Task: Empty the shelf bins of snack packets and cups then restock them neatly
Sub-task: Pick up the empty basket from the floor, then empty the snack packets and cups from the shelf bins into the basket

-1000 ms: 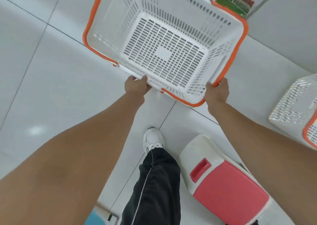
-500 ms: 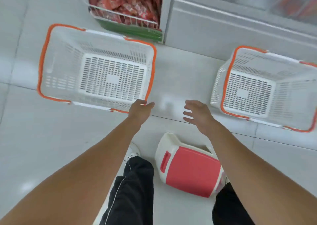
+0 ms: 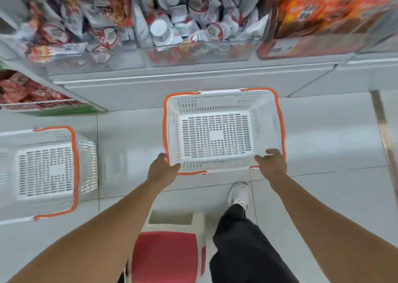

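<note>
Both hands' curled fingers (image 3: 172, 168) grip the perforated white plastic basket's (image 3: 224, 101) rim.

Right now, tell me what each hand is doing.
Left hand: grips the near-left corner of the empty white basket.
Right hand: grips the basket's near-right corner.
</note>
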{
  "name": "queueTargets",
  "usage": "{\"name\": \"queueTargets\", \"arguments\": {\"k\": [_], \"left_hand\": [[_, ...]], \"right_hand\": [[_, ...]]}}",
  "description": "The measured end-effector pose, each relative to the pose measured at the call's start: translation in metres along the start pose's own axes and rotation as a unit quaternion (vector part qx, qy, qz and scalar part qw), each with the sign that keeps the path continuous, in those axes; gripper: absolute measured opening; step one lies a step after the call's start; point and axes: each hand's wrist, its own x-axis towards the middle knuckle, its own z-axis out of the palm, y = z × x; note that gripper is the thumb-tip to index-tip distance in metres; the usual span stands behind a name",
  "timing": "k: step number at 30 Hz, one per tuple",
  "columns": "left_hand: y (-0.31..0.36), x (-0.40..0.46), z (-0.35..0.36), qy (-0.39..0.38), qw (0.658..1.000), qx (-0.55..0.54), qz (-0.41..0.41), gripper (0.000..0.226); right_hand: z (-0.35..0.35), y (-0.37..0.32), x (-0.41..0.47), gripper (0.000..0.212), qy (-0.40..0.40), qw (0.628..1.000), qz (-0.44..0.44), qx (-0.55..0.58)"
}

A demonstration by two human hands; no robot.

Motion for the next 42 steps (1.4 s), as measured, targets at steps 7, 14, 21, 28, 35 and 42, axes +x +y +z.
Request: {"name": "queueTargets", "arguments": {"k": [7, 14, 21, 28, 35, 42], "left_hand": [[0.012, 0.102, 0.011, 0.061, 0.996, 0.009, -0.06, 0.093], [-0.018, 0.184, 0.033, 0.089, 0.993, -0.07, -0.019, 0.017], [-0.077, 0.196, -0.06, 0.126, 0.989, -0.059, -0.058, 0.018], [-0.12, 0.215, -0.1, 0.103, 0.99, -0.082, -0.041, 0.022], [-0.072, 0.174, -0.139, 0.084, 0.995, -0.023, 0.054, 0.078], [0.045, 0.123, -0.162, 0.149, 0.88, 0.018, 0.45, 0.025]], "right_hand": [[-0.032, 0.01, 0.14, 0.084, 0.077, 0.993, 0.013, -0.092], [0.002, 0.028, 0.207, 0.018, 0.104, 0.99, 0.005, -0.093], [0.072, 0.0, 0.152, 0.01, 0.041, 0.995, -0.054, -0.077], [0.136, -0.024, 0.117, 0.012, 0.081, 0.991, -0.036, -0.104], [0.12, -0.105, 0.05, 0.075, 0.068, 0.986, -0.095, -0.121], [0.122, -0.212, -0.035, 0.048, 0.132, 0.854, -0.498, -0.078]]}}
